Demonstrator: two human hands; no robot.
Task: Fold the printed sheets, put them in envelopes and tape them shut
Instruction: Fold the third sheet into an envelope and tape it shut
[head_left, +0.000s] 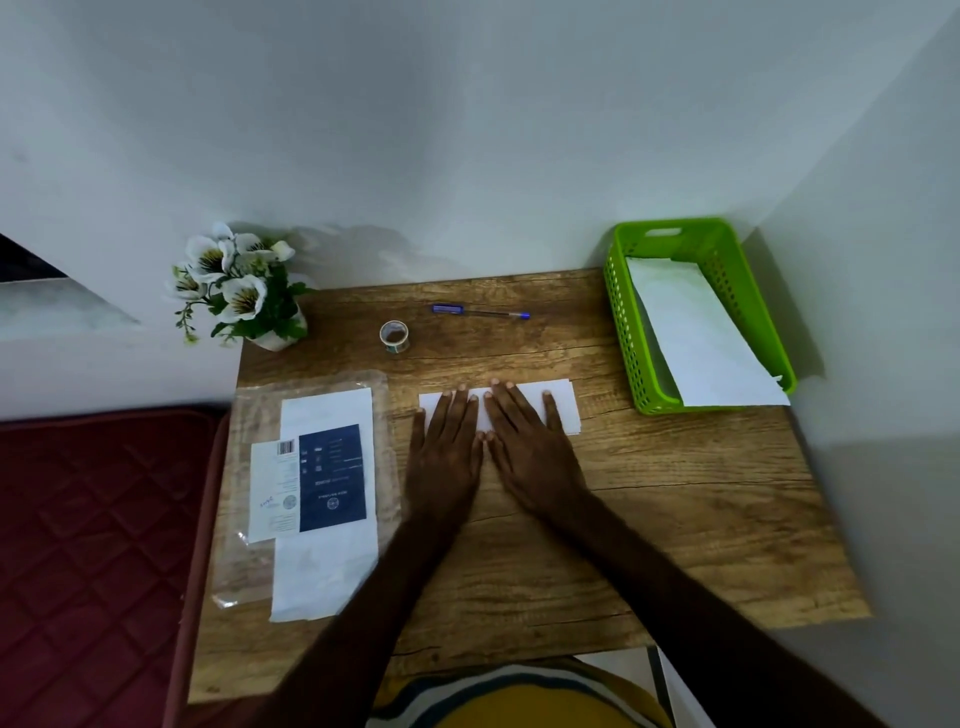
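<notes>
Here, the left hand (448, 441) and right hand (524, 441) lie flat, fingers spread, side by side on the folded sheet (563, 405) at the table (675, 519) centre, evidently pressing its crease. The tape roll (394, 336) and packet of envelopes (317, 488) wait nearby, ready for sealing.

I'm looking at what reads as a home rm, prob. a bedroom corner used as a desk spot. Small wood-grain table (675, 519) is sitting pushed into a corner of plain pale walls (467, 130). A dark red quilted mattress or cushion (93, 519) is lying just beside the table's left edge. Decor: pot of white artificial-looking flowers (234, 286) is standing at the far left corner. Desk items are pointing to light paperwork: blue pen (480, 312), tape roll (394, 335), green plastic basket (623, 322) w/ paper inside. No lab or shop fittings in view.
</notes>
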